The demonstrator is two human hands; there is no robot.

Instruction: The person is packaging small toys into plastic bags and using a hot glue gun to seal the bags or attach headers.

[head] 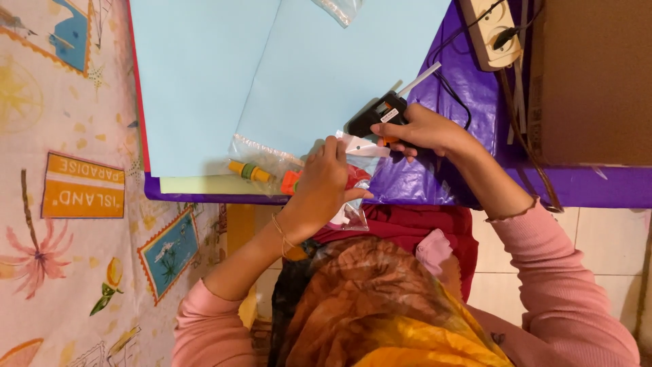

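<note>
Nearest the lens: an orange-and-brown patterned cloth (380, 306) bunched low in the head view, pink sleeves (570, 285) rising from either side of it toward the glue gun (379, 115), taken as the landmark from here on.

Right hand (424, 132) wrapped around the gun's handle, grip closed tight on it, nozzle pointing left and down; probably held that way to bring the tip to the small white piece (363, 146) just below the gun. Clear glue stick (420, 78) jutting from the gun's back, up and to the right. Black cord (454, 95) looping from behind the gun up toward a cream power strip (492, 30), well above and right of it.

Left hand (322, 187), just below and left of the gun, fingers pressed down on a clear plastic bag (261, 160) and pinching the white piece against it, seemingly to steady it under the nozzle. Inside the bag, left of the gun: a yellow-green tube (250, 171) and an orange bit (291, 182).

Light blue paper sheets (204, 75) spread above and left of the gun, covering a purple-wrapped counter (598, 187). Brown cardboard box (591, 81) far right of the gun. Patterned tablecloth (68, 204) far left.
</note>
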